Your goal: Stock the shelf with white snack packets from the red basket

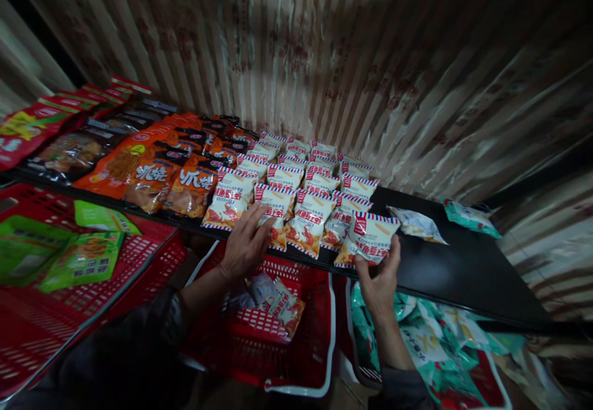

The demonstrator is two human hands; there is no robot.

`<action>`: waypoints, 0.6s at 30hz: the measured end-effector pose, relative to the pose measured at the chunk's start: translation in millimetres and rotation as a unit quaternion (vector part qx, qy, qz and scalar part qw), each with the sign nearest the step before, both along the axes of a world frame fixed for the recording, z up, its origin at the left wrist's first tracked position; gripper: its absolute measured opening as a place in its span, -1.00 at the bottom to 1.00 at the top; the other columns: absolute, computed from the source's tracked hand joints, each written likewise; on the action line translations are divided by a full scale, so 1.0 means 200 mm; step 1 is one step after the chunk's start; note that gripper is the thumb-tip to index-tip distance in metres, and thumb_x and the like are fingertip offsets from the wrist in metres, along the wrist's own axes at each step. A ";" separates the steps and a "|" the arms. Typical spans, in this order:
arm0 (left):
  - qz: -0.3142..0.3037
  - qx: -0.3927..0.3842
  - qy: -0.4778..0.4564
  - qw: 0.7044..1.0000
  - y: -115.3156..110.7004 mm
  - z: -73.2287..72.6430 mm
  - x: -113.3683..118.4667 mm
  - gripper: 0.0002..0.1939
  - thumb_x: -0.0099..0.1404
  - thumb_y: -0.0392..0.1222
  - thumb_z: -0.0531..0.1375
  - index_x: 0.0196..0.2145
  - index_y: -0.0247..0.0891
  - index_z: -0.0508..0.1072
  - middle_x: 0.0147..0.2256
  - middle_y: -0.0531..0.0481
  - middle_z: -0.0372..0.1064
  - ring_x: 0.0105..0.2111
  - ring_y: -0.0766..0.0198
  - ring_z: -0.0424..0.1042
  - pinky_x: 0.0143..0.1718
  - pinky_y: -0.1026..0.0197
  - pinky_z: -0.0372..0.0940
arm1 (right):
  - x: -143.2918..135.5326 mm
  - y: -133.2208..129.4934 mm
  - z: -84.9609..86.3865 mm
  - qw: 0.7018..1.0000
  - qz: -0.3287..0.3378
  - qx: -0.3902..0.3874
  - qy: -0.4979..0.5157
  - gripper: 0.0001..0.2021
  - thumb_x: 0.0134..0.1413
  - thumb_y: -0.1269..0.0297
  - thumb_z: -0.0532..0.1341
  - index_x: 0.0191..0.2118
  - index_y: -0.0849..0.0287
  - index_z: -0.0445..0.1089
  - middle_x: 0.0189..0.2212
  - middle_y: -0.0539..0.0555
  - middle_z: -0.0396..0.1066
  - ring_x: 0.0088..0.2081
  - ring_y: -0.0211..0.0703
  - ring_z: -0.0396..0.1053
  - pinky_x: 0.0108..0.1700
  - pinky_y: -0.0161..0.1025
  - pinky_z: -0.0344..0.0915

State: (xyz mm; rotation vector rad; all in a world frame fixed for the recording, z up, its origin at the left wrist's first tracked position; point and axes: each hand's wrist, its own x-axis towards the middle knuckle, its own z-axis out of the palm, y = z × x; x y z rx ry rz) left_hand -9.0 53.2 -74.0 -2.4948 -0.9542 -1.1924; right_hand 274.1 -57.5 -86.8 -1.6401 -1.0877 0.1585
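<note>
My right hand (380,274) grips a white snack bag (370,234) with a striped top edge, thumb in front and fingers along its right side. This bag stands tilted back at the right front of several matching bags on a black shelf (449,268). Over the front row, my left hand (248,243) lies with its fingers stretched out, touching the face of another white snack bag (278,200). Between the two hands stands one more such bag (309,218). Below, a red basket (331,311) holds a few bags of the same kind (282,305).
Orange snack bags (152,178) and red bags (41,120) fill the shelf's left part. A white packet (417,223) and a teal packet (470,217) lie at the right. Baskets below hold green packets (88,259) and teal packets (426,342). Patterned curtain (296,46) hangs behind.
</note>
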 end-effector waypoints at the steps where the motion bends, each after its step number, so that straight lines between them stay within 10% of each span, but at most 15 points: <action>1: -0.006 0.000 -0.005 1.000 0.00 0.00 0.00 -0.62 0.32 -0.42 0.05 0.09 -0.29 0.28 0.16 -0.33 0.24 0.32 -0.06 0.04 0.17 -0.19 0.25 | 0.00 0.00 0.00 1.000 0.002 0.001 0.001 -0.05 0.00 0.01 0.28 0.39 0.24 -0.18 0.20 0.39 0.24 0.10 0.11 0.37 0.09 0.01 0.32; 18: -0.075 0.006 -0.001 0.997 -0.11 -0.03 0.06 -0.65 0.32 -0.46 -0.01 -0.01 -0.29 0.40 0.17 -0.24 0.30 0.34 0.05 -0.02 0.24 -0.13 0.12 | 0.00 0.00 0.01 1.000 -0.010 -0.004 -0.006 -0.04 -0.02 -0.01 0.29 0.39 0.23 -0.17 0.18 0.37 0.27 0.11 0.16 0.36 0.09 0.08 0.30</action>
